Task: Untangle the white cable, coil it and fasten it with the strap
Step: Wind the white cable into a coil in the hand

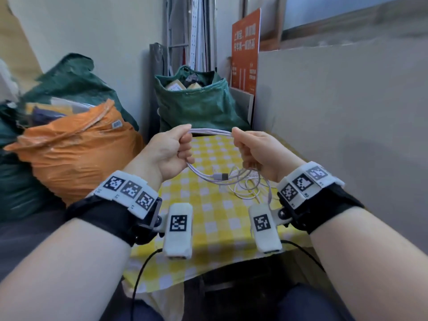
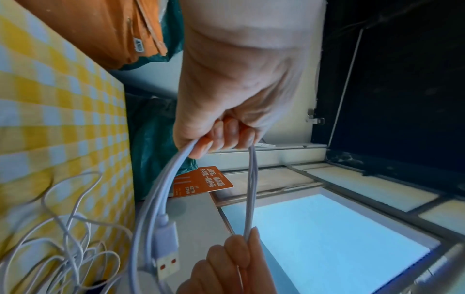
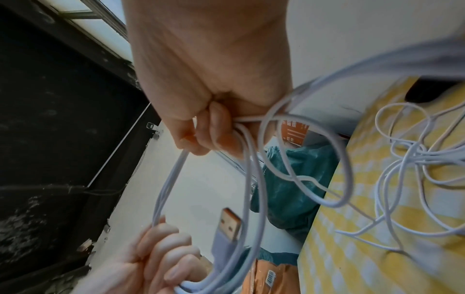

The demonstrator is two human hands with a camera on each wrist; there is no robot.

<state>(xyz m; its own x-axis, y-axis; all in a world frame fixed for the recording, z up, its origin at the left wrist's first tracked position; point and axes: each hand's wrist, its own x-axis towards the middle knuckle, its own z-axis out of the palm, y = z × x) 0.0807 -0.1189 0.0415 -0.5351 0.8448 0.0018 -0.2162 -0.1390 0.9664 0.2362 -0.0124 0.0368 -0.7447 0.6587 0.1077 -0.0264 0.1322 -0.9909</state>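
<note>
Fingers: your left hand [image 1: 170, 150] and right hand [image 1: 256, 151] both curl tight round the white cable [image 1: 212, 132] | place: coil above the checked table [image 1: 215, 218], tangle resting on it | tip: feed even loops, keep the USB plug [image 1: 221, 176] free.

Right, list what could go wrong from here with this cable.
1. The loose USB plug dangles under the white cable bundle stretched between the left hand and right hand; it could swing through a loop and snag.
2. The thin white wire tangle on the yellow checked tablecloth lies right under the hanging loops and might catch in them.
3. No strap is visible, so the coil may spring apart if either hand lets go.
</note>
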